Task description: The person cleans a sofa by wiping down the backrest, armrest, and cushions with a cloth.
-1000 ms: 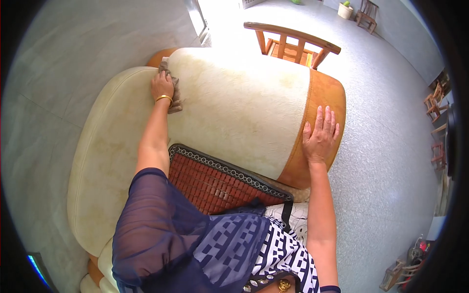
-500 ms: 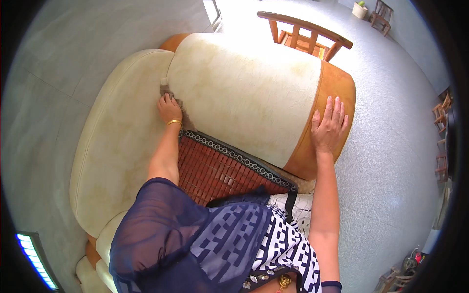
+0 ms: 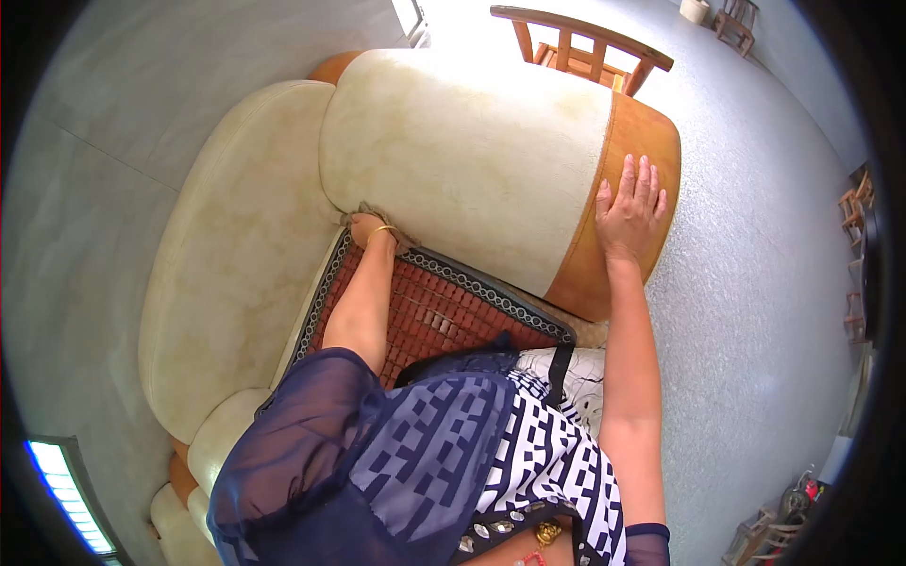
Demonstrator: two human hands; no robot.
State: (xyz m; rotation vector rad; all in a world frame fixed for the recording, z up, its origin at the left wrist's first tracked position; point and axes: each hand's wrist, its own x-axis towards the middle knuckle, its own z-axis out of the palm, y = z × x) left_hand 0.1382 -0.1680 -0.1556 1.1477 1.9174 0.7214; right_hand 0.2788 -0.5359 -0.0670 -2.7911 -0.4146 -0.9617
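Note:
My left hand (image 3: 370,229), with a gold bracelet at the wrist, is closed on a grey-brown cloth (image 3: 404,240). It is low in the corner where the cream backrest (image 3: 236,236) meets the cream armrest (image 3: 462,151), beside the edge of the red-brown seat mat (image 3: 425,307). Part of the cloth shows around the hand. My right hand (image 3: 630,215) lies flat on the orange end panel (image 3: 651,141) of the armrest, fingers spread and holding nothing.
A wooden chair (image 3: 585,52) stands beyond the armrest. Grey floor (image 3: 746,283) runs along the right, with small wooden chairs (image 3: 854,217) at its far edge. A grey wall (image 3: 85,217) is at the left. A patterned white cushion (image 3: 576,377) lies by the mat.
My left hand has moved with the cloth from the top of the seam between backrest and armrest down to the corner by the mat. My right hand has stayed on the orange panel.

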